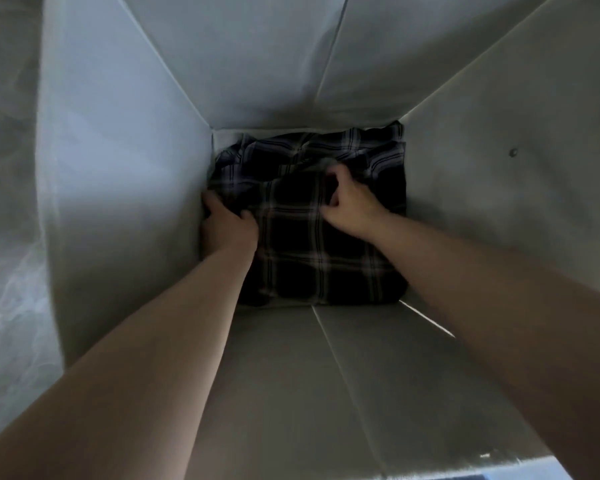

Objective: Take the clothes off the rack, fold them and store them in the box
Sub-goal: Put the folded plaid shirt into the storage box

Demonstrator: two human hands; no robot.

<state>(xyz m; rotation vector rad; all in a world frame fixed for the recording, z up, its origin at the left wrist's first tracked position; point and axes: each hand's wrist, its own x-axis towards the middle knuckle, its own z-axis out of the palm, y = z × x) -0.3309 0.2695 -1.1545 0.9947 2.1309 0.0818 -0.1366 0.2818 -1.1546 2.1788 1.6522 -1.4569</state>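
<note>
I look straight down into a deep white box. On its bottom lies a folded dark plaid shirt with light stripes, filling most of the floor. Both my arms reach down inside. My left hand presses against the shirt's left edge by the box wall, its fingers tucked down along the cloth. My right hand rests on the upper middle of the shirt, fingers curled and pinching a fold of the fabric. A second layer of plaid cloth shows at the far edge.
The four tall box walls close in on all sides, with creases running down the far wall and the near wall. A small dark rivet sits on the right wall. Little room remains around the shirt.
</note>
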